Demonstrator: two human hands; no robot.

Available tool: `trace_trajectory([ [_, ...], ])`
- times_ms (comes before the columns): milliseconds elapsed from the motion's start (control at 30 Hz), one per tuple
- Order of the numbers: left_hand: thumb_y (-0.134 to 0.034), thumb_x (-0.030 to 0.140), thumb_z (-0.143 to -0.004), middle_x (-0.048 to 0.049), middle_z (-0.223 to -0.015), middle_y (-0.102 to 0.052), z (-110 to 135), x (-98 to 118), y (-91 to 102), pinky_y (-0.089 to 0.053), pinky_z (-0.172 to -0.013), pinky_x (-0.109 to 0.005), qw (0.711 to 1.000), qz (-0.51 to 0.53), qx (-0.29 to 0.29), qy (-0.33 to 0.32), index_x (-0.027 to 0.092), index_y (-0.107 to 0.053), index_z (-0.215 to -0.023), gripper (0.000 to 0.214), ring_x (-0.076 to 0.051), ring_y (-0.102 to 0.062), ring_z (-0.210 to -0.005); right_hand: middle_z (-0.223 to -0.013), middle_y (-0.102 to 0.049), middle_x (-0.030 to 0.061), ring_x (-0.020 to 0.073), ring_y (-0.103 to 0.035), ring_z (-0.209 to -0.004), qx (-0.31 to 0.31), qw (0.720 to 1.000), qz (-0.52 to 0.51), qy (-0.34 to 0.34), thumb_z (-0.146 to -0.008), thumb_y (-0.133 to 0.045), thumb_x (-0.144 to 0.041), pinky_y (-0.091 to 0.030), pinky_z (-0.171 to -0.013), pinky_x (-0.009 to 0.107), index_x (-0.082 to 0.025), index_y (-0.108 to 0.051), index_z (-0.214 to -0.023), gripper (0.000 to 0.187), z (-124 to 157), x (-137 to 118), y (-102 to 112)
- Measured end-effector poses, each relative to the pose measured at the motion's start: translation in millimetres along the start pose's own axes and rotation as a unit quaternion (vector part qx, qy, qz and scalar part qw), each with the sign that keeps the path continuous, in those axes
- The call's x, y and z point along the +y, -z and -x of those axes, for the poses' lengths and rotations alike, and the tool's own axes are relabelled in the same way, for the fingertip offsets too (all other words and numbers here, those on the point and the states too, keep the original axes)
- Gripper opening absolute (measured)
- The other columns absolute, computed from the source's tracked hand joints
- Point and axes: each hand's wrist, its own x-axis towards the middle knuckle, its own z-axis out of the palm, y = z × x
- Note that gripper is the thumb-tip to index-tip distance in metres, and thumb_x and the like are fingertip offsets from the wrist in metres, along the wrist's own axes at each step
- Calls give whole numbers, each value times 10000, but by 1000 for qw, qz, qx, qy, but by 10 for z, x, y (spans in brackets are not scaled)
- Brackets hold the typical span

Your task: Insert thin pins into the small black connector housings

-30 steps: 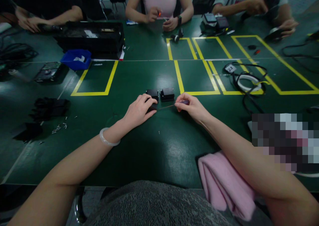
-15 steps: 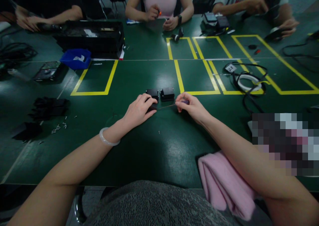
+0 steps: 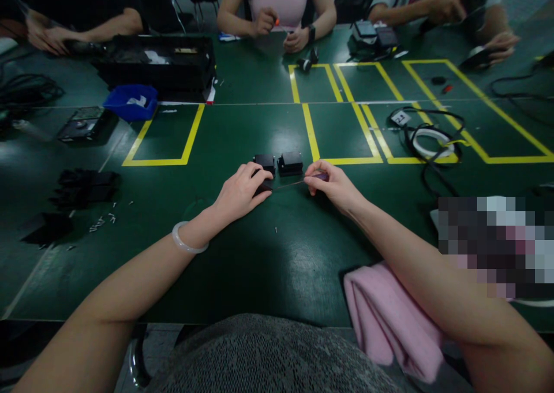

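Observation:
My left hand (image 3: 244,188) is closed around a small black box-like part (image 3: 264,186) on the green table, hiding most of it. My right hand (image 3: 326,184) pinches the dark purple handle of a screwdriver (image 3: 320,177). Its thin shaft lies nearly level, with the tip at the near right end of the held part. Right behind my left fingers sits a black box (image 3: 265,162). Beside it stands a second black box (image 3: 290,163), apart from both hands. One tiny screw (image 3: 276,229) lies on the table nearer to me.
Several loose screws (image 3: 99,223) and black parts (image 3: 84,188) lie at the left. Further back are a blue bin (image 3: 132,101) and a black tray (image 3: 160,70). Coiled cable (image 3: 433,142) lies right; a pink cloth (image 3: 389,318) hangs at the near edge. Co-workers sit opposite.

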Motion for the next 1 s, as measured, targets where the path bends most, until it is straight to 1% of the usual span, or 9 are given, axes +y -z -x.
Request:
trace_trajectory([
  [133, -695, 210, -980, -131, -1298, -656, -1, -3, -5, -614, -932, -444, 1000, 2, 3, -2, 200, -627, -1264, 292, -287, -642, -1175, -662, -582, -51, 121, -547, -588, 3, 1000, 2, -6, -880, -828, -356, -465, -623, 284, -230, -578, -872, 281, 7, -5, -7],
  [233, -689, 213, -987, -141, -1296, -653, -1, 0, -2, -614, -925, -447, 1000, 6, 0, -4, 189, -628, -1272, 292, -295, -636, -1178, -588, -566, -56, 122, -524, -560, -2, 1000, 22, -3, -960, -759, -434, -427, -620, 283, -232, -579, -865, 286, 20, -5, -6],
  [300, -687, 216, -991, -146, -1298, -651, 0, 2, 2, -614, -925, -451, 1000, 7, -2, -3, 184, -631, -1276, 292, -299, -633, -1181, -543, -547, -66, 120, -504, -541, -8, 999, 35, 3, -974, -734, -433, -404, -619, 282, -230, -581, -859, 279, 25, -5, -3],
  [433, -691, 211, -990, -152, -1295, -653, 1, 3, 11, -615, -921, -450, 1000, 5, -2, -4, 172, -636, -1280, 297, -302, -637, -1177, -568, -575, -67, 126, -522, -556, -9, 1000, 17, 6, -903, -773, -359, -421, -622, 285, -236, -579, -882, 231, 16, -4, -2],
  [567, -687, 211, -991, -150, -1296, -656, -4, 4, 12, -615, -930, -455, 1000, 3, -6, -2, 174, -636, -1276, 292, -301, -636, -1177, -618, -587, -68, 122, -535, -570, -5, 1000, -14, 7, -816, -807, -299, -449, -617, 282, -237, -580, -894, 248, 0, -3, -9],
  [700, -698, 209, -985, -146, -1298, -658, -7, 0, 7, -619, -930, -444, 1000, 1, -2, -4, 179, -636, -1279, 301, -295, -643, -1177, -632, -598, -54, 121, -547, -580, -3, 1000, -10, 8, -856, -800, -342, -456, -612, 279, -230, -587, -888, 243, 14, -12, -16],
  [800, -710, 208, -979, -142, -1291, -663, -5, -4, 4, -623, -924, -436, 1000, 0, 3, -7, 177, -641, -1276, 306, -294, -648, -1176, -549, -560, -69, 114, -523, -541, -1, 1000, 13, 8, -926, -746, -401, -431, -597, 270, -226, -597, -894, 231, 28, -7, -17],
  [867, -714, 209, -978, -143, -1287, -665, -3, -5, 5, -622, -931, -441, 1000, -1, 5, -9, 171, -649, -1270, 302, -296, -649, -1172, -499, -500, -96, 108, -496, -504, -4, 1000, 10, 8, -914, -758, -417, -411, -578, 263, -229, -585, -881, 258, 26, 7, -14],
  [1000, -714, 207, -979, -148, -1283, -664, 0, -7, 5, -618, -940, -446, 1000, -2, 5, -10, 164, -654, -1270, 301, -299, -646, -1170, -541, -548, -82, 111, -518, -525, -10, 1000, -3, 11, -854, -813, -379, -403, -581, 257, -221, -590, -899, 276, 3, 33, -2],
])
